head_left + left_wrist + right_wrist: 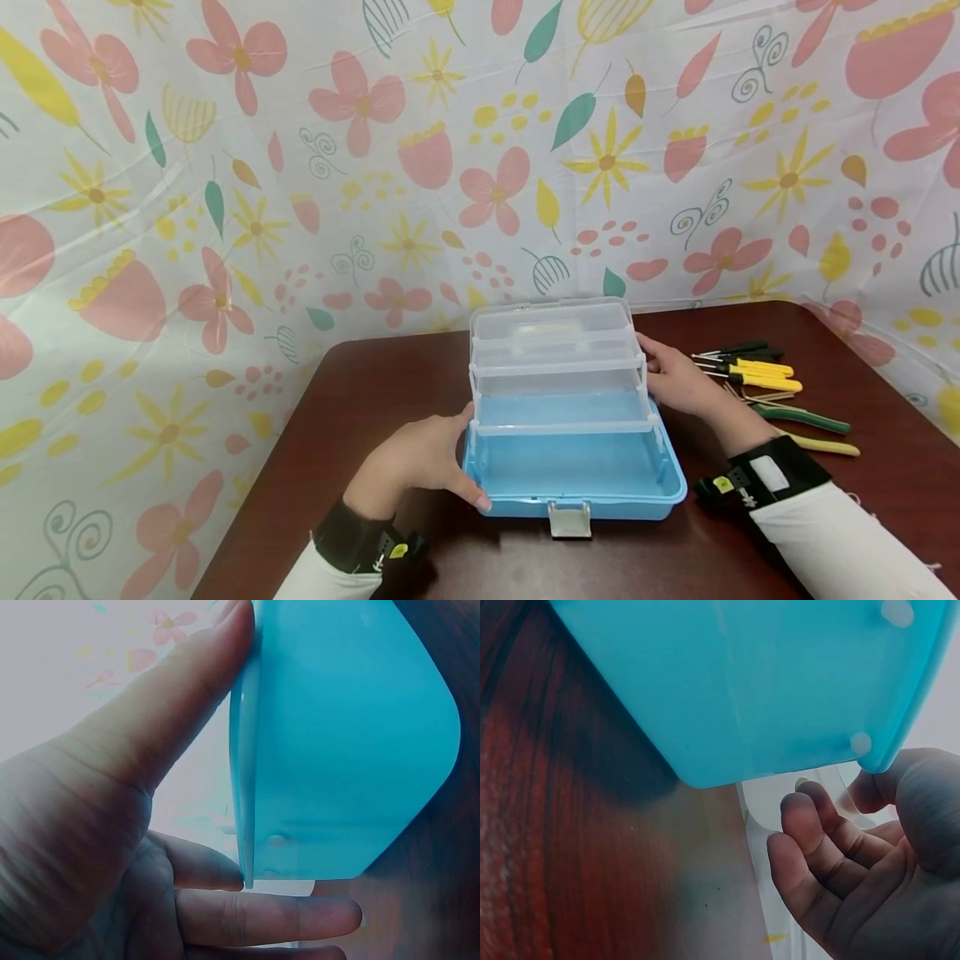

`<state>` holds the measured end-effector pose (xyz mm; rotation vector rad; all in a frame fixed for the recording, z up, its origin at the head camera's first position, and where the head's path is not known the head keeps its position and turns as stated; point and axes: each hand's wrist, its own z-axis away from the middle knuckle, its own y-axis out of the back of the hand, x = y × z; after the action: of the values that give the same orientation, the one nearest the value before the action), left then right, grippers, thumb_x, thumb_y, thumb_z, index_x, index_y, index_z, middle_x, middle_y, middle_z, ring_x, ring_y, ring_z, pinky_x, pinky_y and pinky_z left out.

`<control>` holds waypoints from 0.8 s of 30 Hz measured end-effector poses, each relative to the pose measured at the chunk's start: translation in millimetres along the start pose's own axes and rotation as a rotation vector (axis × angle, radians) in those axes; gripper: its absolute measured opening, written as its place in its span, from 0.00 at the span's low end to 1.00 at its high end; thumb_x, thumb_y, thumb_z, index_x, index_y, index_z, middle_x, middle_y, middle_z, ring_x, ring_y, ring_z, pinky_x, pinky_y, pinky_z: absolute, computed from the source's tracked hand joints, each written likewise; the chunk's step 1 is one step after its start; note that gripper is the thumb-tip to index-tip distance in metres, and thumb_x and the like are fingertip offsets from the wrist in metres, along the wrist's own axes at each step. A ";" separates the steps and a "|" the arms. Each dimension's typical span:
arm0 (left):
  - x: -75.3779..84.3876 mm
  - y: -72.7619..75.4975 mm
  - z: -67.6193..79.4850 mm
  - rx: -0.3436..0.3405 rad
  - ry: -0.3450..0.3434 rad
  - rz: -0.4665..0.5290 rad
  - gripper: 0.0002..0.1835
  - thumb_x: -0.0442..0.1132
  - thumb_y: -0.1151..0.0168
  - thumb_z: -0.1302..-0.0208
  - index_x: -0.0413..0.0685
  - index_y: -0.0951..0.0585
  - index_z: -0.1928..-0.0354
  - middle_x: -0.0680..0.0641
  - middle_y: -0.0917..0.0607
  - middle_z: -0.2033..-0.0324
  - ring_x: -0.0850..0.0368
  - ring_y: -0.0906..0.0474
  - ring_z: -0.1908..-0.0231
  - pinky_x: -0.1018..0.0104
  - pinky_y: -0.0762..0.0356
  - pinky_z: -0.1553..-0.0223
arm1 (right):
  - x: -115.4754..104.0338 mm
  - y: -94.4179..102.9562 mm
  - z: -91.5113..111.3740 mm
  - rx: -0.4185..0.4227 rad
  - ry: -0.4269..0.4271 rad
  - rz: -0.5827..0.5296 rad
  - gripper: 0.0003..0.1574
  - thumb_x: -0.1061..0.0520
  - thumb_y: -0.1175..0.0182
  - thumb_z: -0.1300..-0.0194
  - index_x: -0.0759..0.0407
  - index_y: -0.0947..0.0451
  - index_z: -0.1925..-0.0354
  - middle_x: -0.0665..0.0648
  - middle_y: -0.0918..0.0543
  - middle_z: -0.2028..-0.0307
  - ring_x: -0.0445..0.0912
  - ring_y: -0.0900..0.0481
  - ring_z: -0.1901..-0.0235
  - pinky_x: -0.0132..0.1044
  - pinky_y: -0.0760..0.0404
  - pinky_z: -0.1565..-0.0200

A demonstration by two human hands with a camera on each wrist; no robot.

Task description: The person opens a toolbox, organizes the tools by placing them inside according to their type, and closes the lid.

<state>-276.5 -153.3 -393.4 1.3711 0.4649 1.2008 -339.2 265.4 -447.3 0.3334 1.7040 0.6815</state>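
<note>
A toolbox with a light-blue base [570,506] stands open on the table, its translucent tiered trays [555,358] raised above the rear of the base. A pale latch [570,520] hangs at its front. My left hand [423,454] holds the left side of the base; the thumb [195,690] lies along the rim, and the index fingertip meets the rear corner. My right hand [675,375] grips the rear right corner beside the trays. In the right wrist view its fingers [810,832] are bent near the blue side wall [742,690], with the contact partly hidden.
Right of the toolbox lie several yellow-handled screwdrivers [761,379], dark-handled tools [750,350] and a tool with green [806,417] and pale-yellow handles [825,446]. A flowered cloth [480,167] hangs behind the dark-red table [375,375].
</note>
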 end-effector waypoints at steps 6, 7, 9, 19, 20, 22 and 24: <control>-0.1 -0.8 0.4 -0.001 0.010 -0.001 0.80 0.77 0.20 0.73 0.53 0.49 0.17 0.50 0.21 0.33 0.56 0.22 0.46 0.47 0.18 0.47 | 1.0 -0.3 -0.7 -0.013 -0.025 -0.026 0.47 0.49 0.43 0.23 0.56 0.53 0.18 0.66 0.13 0.56 0.49 0.15 0.69 0.41 0.13 0.68; 0.2 -0.8 0.4 -0.002 0.014 -0.004 0.80 0.77 0.21 0.73 0.53 0.49 0.17 0.50 0.22 0.32 0.56 0.22 0.45 0.46 0.18 0.47 | 1.1 -0.4 -0.9 -0.014 -0.029 -0.024 0.46 0.50 0.43 0.23 0.57 0.52 0.18 0.65 0.13 0.58 0.49 0.15 0.70 0.41 0.13 0.68; 0.9 -0.5 0.3 -0.004 0.019 -0.013 0.80 0.78 0.21 0.73 0.52 0.48 0.17 0.50 0.22 0.31 0.56 0.23 0.44 0.46 0.19 0.46 | 1.4 -0.6 -1.3 -0.012 -0.037 -0.019 0.46 0.50 0.42 0.23 0.58 0.51 0.18 0.63 0.13 0.61 0.49 0.15 0.71 0.41 0.13 0.69; 1.8 0.8 0.3 -0.005 0.025 -0.039 0.81 0.80 0.22 0.74 0.52 0.49 0.17 0.50 0.22 0.31 0.57 0.22 0.43 0.48 0.18 0.48 | 2.9 -0.6 -2.0 -0.025 -0.064 -0.012 0.46 0.50 0.43 0.23 0.60 0.51 0.18 0.60 0.14 0.67 0.50 0.16 0.74 0.41 0.14 0.69; 1.6 0.5 0.4 -0.004 0.022 -0.031 0.81 0.79 0.22 0.74 0.52 0.49 0.17 0.50 0.22 0.31 0.57 0.22 0.44 0.48 0.18 0.48 | 2.9 -0.5 -1.9 -0.030 -0.069 -0.016 0.46 0.50 0.43 0.23 0.60 0.51 0.18 0.61 0.15 0.67 0.50 0.16 0.73 0.41 0.14 0.69; 1.2 -0.1 0.3 -0.003 0.014 -0.013 0.80 0.78 0.21 0.73 0.53 0.49 0.17 0.51 0.21 0.32 0.57 0.22 0.45 0.48 0.18 0.49 | 3.1 -0.3 -1.9 -0.040 -0.077 -0.026 0.45 0.50 0.44 0.23 0.61 0.52 0.18 0.61 0.15 0.67 0.50 0.17 0.73 0.41 0.14 0.69; 1.1 -0.6 0.3 -0.002 0.012 -0.012 0.81 0.78 0.21 0.73 0.52 0.49 0.17 0.51 0.21 0.32 0.57 0.22 0.45 0.48 0.18 0.48 | 3.5 -0.2 -2.1 -0.050 -0.082 -0.038 0.45 0.51 0.44 0.23 0.61 0.51 0.19 0.61 0.15 0.68 0.51 0.17 0.73 0.42 0.14 0.69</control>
<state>-275.6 -152.5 -393.4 1.3586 0.4799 1.1999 -342.1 266.6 -450.0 0.2897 1.6088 0.6732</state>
